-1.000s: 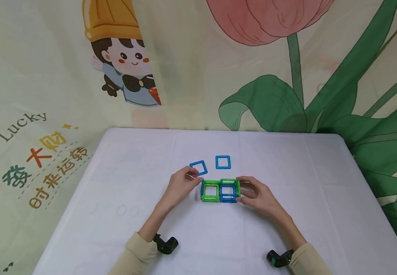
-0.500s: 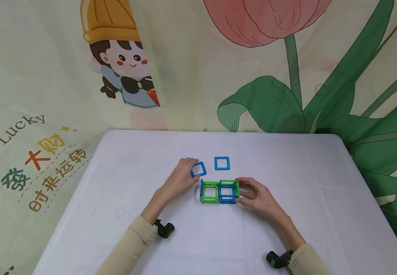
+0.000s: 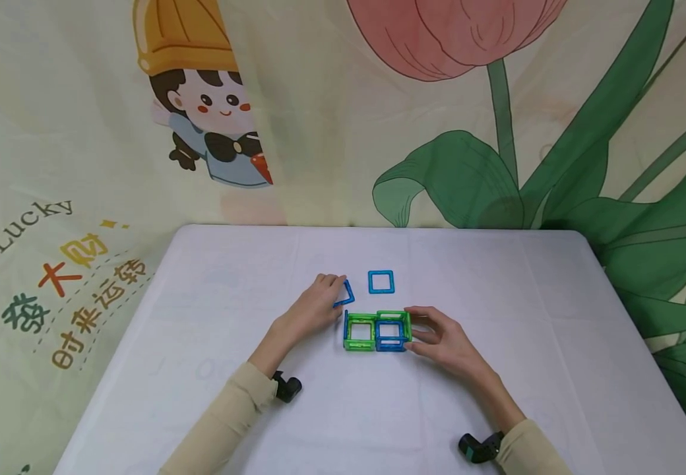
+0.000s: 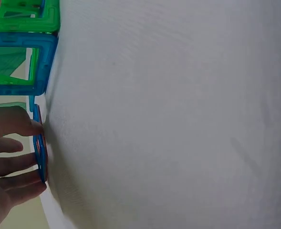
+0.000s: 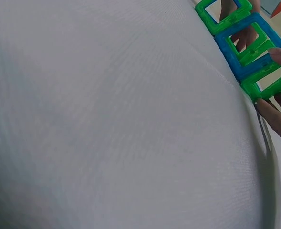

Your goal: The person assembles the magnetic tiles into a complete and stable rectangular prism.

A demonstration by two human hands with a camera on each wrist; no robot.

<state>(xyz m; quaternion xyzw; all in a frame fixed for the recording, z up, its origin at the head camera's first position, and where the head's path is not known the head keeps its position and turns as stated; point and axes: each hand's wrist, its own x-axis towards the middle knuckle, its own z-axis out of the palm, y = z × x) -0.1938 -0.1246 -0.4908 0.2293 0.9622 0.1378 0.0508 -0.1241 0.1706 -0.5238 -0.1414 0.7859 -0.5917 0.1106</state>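
Note:
In the head view, my left hand (image 3: 310, 305) pinches a blue square magnetic tile (image 3: 349, 290), partly hidden by the fingers. The left wrist view shows the thumb on one edge of this tile (image 4: 40, 148) and the fingertips on the other, standing near the cloth. Just right of it sits a joined block of green and blue magnetic tiles (image 3: 359, 345), two squares wide with open frames. My right hand (image 3: 452, 340) holds the block's right end, thumb on the near side and fingers behind, as the right wrist view also shows.
Behind the block, another blue square tile (image 3: 381, 291) lies flat on the white-covered table (image 3: 230, 277). A printed cloth (image 3: 319, 132) hangs along the table's far edge. Black wrist cameras (image 3: 287, 387) sit at both wrists.
My left hand has moved from the block's left corner onto the tilted blue tile and taken hold of it, now covering much of it. The right hand keeps its hold on the block.

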